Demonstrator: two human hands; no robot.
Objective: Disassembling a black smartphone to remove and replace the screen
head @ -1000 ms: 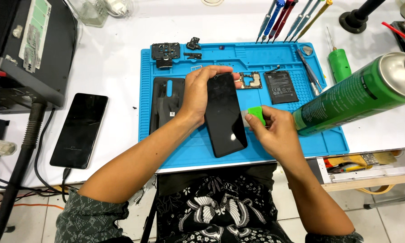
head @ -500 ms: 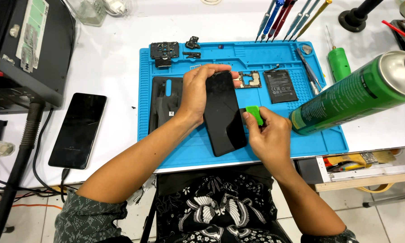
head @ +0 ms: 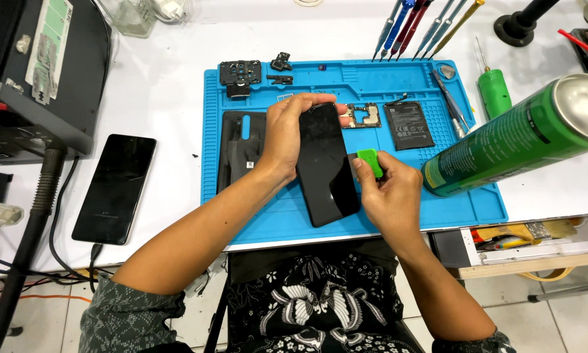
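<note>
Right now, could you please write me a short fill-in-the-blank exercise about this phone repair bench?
1. The left hand grips a ____ phone.
2. The right hand presses a small ____ tool at the phone's edge.
3. Both work above a ____ mat.
4. A green spray can lies on its ____.

Missing words: black; green; blue; side

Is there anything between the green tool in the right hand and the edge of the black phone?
Nothing visible. The right hand holds the green tool right at the side edge of the black phone, which the left hand grips.
</note>
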